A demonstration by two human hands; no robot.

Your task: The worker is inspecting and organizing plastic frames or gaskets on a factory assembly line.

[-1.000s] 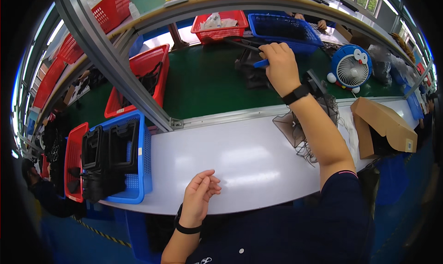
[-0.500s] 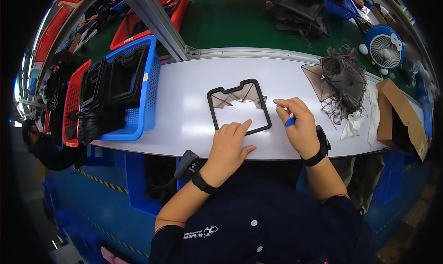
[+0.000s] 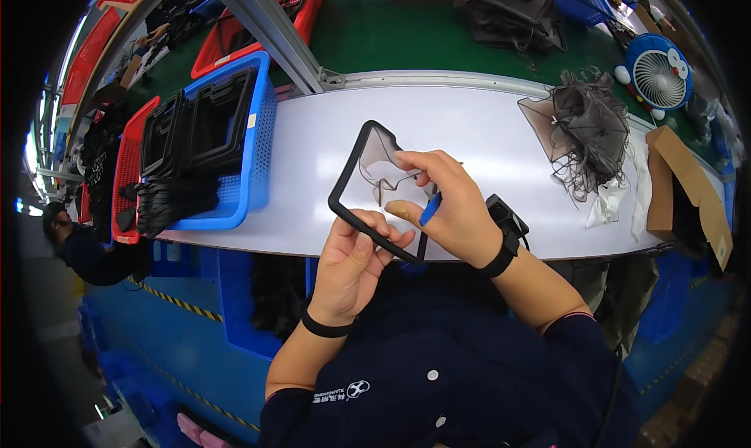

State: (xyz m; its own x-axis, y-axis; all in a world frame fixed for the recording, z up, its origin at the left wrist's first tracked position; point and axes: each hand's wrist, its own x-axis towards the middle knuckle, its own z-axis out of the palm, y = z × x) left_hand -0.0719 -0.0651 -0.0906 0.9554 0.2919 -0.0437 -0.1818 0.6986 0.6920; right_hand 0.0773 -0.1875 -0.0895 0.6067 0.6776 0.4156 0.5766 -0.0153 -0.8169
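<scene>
A black plastic frame (image 3: 350, 174) is tilted up off the white tabletop, with thin grey mesh (image 3: 377, 154) hanging loosely inside it. My left hand (image 3: 350, 272) grips the frame's near bar, thumb in front and fingers curled under it. My right hand (image 3: 452, 209) is at the frame's right side, covering much of that bar. Its thumb and index finger are apart beside the mesh, and a small blue object (image 3: 430, 210) is tucked in its curled fingers. How far those fingers also hold the frame is hidden.
A blue basket (image 3: 260, 147) of black frames stands at left, beside a red basket (image 3: 125, 166). At right lie a pile of dark mesh pieces (image 3: 591, 127), white scraps (image 3: 606, 205) and an open cardboard box (image 3: 688, 190). A blue fan (image 3: 659, 72) stands behind; a metal post (image 3: 274, 33) rises at the table's far edge.
My left hand has turned palm-up and lifted the frame off the table, tilting it. My right hand has moved left to the frame's right side and the mesh, keeping the blue object.
</scene>
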